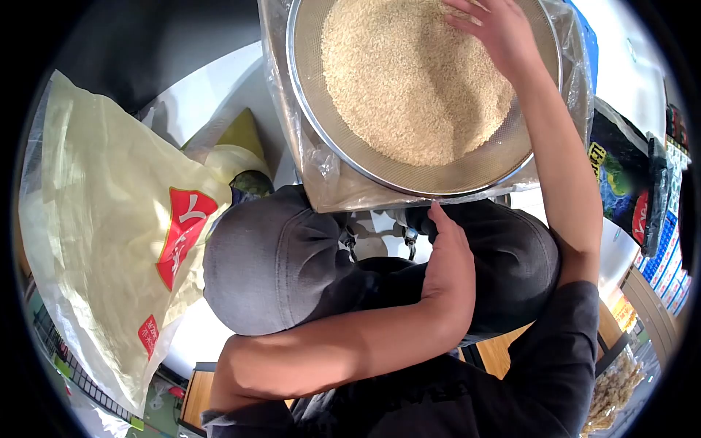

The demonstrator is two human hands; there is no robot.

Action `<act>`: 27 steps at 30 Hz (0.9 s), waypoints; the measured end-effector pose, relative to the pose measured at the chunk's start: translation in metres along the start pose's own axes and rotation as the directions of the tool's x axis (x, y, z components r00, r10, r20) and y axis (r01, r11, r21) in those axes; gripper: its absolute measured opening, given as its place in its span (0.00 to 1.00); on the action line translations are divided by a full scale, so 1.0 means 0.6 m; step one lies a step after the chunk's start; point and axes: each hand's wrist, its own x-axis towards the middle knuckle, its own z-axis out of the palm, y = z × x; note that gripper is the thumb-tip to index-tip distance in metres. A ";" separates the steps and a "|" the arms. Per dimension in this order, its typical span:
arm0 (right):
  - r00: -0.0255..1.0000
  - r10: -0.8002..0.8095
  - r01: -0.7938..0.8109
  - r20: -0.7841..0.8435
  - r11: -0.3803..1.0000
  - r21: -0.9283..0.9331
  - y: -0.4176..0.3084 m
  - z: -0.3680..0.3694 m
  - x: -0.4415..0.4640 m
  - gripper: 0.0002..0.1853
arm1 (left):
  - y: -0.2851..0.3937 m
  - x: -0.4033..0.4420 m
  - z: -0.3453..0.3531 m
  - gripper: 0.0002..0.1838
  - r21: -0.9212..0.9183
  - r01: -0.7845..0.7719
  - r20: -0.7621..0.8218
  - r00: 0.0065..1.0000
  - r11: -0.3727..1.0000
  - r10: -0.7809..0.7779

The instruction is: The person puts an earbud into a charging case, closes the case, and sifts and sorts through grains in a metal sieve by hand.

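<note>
A round metal sieve [309, 109] holds a heap of pale rice grains [409, 87]. It rests on a box lined with clear plastic [328, 179], in front of my knees. My right hand [500, 33] is over the far right of the rice, fingers apart and nothing visible in them; whether the fingertips touch the grains I cannot tell. Between my knees, my left hand [449, 259] is held edge-on with fingers stretched out. Its fingertips are at the near edge of the plastic, just below the sieve's rim, and it holds nothing.
To my left stands a large cream sack [109, 212] with red labels. A dark printed bag [621, 175] is at the right, near blue-and-white boxes [666, 255]. Lower right, a clear bag of dried brownish stuff [613, 390] shows. Wooden seating [504, 350] is beneath me.
</note>
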 end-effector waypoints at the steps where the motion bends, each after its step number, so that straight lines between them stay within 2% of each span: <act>1: 0.969 -0.061 0.045 -0.238 0.996 -0.073 -0.013 0.003 -0.014 0.15 | -0.009 -0.006 -0.006 0.24 -0.071 -0.008 -0.022 1.000 0.997 0.006; 2: 0.969 -0.065 0.049 -0.237 0.996 -0.074 -0.011 -0.019 -0.016 0.15 | -0.019 -0.009 -0.004 0.24 -0.068 -0.006 -0.024 1.000 0.998 0.004; 4: 0.986 -0.014 -0.054 -0.164 0.912 -0.406 0.000 -0.098 -0.032 0.24 | -0.046 -0.017 0.004 0.24 -0.316 0.070 -0.267 0.951 0.946 -0.159; 5: 0.986 -0.024 -0.046 -0.164 0.913 -0.406 0.001 -0.120 -0.045 0.24 | -0.077 -0.027 -0.010 0.25 -0.363 0.046 -0.227 0.964 0.931 -0.136; 6: 0.986 0.077 -0.140 -0.150 0.867 -0.478 -0.001 -0.138 -0.059 0.23 | -0.104 -0.035 -0.015 0.24 -0.380 0.096 -0.242 0.950 0.920 -0.200; 8: 0.959 0.207 -0.284 -0.195 0.747 -0.601 -0.025 -0.141 -0.087 0.21 | -0.148 -0.047 0.003 0.23 -0.350 0.245 -0.390 0.839 0.904 -0.378; 10: 0.972 0.118 -0.217 -0.202 0.776 -0.593 -0.023 -0.168 -0.101 0.18 | -0.202 -0.066 0.005 0.24 -0.332 0.384 -0.383 0.779 0.861 -0.496; 11: 0.977 0.048 -0.163 -0.207 0.796 -0.583 -0.027 -0.179 -0.109 0.16 | -0.225 -0.076 0.025 0.26 -0.420 0.346 -0.497 0.686 0.839 -0.532; 12: 0.964 0.011 -0.152 -0.265 0.841 -0.520 -0.044 -0.166 -0.122 0.14 | -0.244 -0.076 0.017 0.29 -0.521 0.403 -0.413 0.653 0.752 -0.635; 13: 0.962 -0.013 -0.137 -0.273 0.842 -0.521 -0.053 -0.174 -0.128 0.14 | -0.262 -0.074 0.019 0.29 -0.511 0.397 -0.435 0.645 0.762 -0.628; 15: 0.938 -0.216 0.001 -0.270 0.783 -0.622 -0.054 -0.193 -0.130 0.14 | -0.287 -0.063 0.044 0.32 -0.627 0.450 -0.367 0.548 0.635 -0.751; 17: 0.918 -0.266 0.021 -0.294 0.773 -0.634 -0.051 -0.203 -0.129 0.15 | -0.306 -0.051 0.058 0.33 -0.687 0.389 -0.364 0.546 0.614 -0.754; 19: 0.884 -0.292 -0.034 -0.366 0.739 -0.672 -0.032 -0.219 -0.122 0.19 | -0.327 -0.042 0.076 0.34 -0.737 0.321 -0.371 0.543 0.595 -0.753; 21: 0.812 -0.360 -0.177 -0.460 0.598 -0.781 -0.025 -0.208 -0.133 0.25 | -0.351 -0.030 0.082 0.33 -0.788 0.277 -0.360 0.518 0.550 -0.776; 22: 0.804 -0.394 -0.202 -0.445 0.522 -0.829 -0.003 -0.230 -0.124 0.24 | -0.354 -0.036 0.069 0.31 -0.837 0.282 -0.265 0.543 0.470 -0.797; 23: 0.858 -0.282 -0.249 -0.430 0.503 -0.828 0.001 -0.244 -0.124 0.22 | -0.356 -0.041 0.056 0.29 -0.877 0.283 -0.173 0.569 0.389 -0.804; 24: 0.877 -0.180 -0.298 -0.446 0.524 -0.798 -0.002 -0.240 -0.133 0.22 | -0.371 -0.028 0.079 0.26 -0.853 0.286 -0.233 0.540 0.436 -0.809; 26: 0.837 -0.250 -0.336 -0.487 0.467 -0.818 0.009 -0.236 -0.146 0.24 | -0.383 -0.001 0.112 0.22 -0.828 0.276 -0.303 0.513 0.488 -0.803; 27: 0.829 -0.261 -0.341 -0.495 0.466 -0.817 -0.001 -0.232 -0.154 0.24 | -0.383 0.003 0.114 0.21 -0.884 0.252 -0.215 0.531 0.395 -0.820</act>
